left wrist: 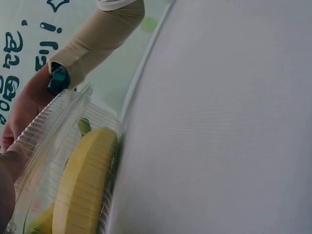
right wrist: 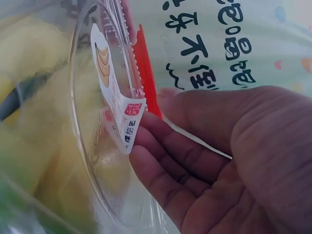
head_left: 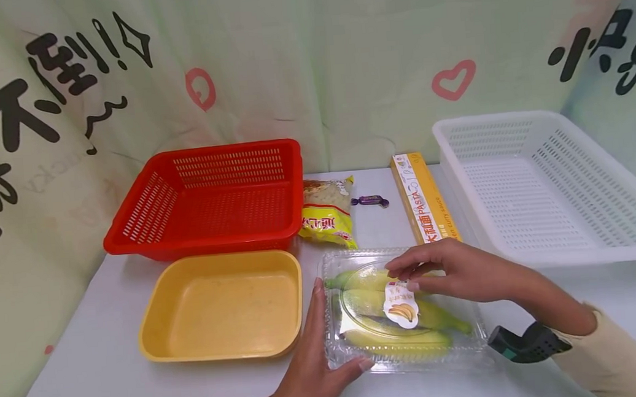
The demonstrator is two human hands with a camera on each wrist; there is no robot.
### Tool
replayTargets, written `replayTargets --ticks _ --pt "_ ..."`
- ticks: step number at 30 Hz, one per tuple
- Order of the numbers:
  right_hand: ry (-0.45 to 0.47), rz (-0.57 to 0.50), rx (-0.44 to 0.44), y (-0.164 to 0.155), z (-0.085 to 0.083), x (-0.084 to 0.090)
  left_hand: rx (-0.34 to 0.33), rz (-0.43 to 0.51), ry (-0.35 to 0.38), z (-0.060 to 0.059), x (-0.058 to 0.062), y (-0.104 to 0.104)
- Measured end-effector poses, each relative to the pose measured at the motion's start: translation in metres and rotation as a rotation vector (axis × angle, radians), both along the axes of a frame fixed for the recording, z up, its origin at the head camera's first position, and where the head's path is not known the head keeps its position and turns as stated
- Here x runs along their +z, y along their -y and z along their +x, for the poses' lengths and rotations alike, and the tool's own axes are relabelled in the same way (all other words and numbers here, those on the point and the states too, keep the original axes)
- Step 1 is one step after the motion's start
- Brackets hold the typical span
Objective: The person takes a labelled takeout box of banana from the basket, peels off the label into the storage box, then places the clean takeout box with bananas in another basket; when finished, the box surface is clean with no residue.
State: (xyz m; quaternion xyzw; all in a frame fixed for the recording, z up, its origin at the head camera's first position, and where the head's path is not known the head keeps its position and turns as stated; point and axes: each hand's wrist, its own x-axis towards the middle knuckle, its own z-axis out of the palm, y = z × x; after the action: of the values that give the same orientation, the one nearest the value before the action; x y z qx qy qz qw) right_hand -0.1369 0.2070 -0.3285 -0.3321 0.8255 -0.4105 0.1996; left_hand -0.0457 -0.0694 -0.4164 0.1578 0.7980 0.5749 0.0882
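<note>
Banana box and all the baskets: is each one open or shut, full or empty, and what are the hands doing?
Clear banana box: lid shut, bananas inside.
Red basket: upright, empty.
Yellow tub: upright, empty.
White basket: upright, empty.
Left hand: steadying the box's left edge.
Right hand: fingers on the lid by the label.

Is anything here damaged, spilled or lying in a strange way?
Nothing stands out. The clear plastic clamshell box of yellow bananas lies flat on the white table, the left hand against its side, the right hand on its lid. No spill shows.
</note>
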Motion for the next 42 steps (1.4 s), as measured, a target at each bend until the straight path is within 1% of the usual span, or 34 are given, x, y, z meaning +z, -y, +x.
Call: replayTargets --ticks 6,12,16,20,23,30,37,42 --pt "-0.075 0.024 0.008 0.002 -0.001 -0.004 0.009 -0.024 -0.02 0.001 0.0 0.0" --pt "-0.057 0.024 0.002 0.001 0.0 -0.007 0.008 -0.031 -0.009 0.001 -0.001 0.0" --pt "-0.051 0.002 0.008 0.003 0.001 -0.01 0.007 -0.047 0.016 0.001 -0.002 0.0" --pt "-0.093 0.02 0.011 0.007 0.001 -0.014 0.013 -0.057 0.053 0.001 -0.002 0.0" --pt "-0.13 0.054 -0.003 0.01 0.001 -0.015 0.016 -0.061 0.049 0.001 -0.001 0.0" --pt "-0.151 0.075 -0.049 0.013 0.002 -0.014 0.01 -0.047 0.051 0.0 -0.001 -0.001" --pt "-0.196 0.065 -0.077 0.013 0.003 -0.016 0.003 -0.059 0.075 0.001 0.001 -0.001" --pt "-0.23 0.026 -0.09 0.009 0.003 -0.019 -0.008 -0.039 0.067 0.002 0.0 -0.001"
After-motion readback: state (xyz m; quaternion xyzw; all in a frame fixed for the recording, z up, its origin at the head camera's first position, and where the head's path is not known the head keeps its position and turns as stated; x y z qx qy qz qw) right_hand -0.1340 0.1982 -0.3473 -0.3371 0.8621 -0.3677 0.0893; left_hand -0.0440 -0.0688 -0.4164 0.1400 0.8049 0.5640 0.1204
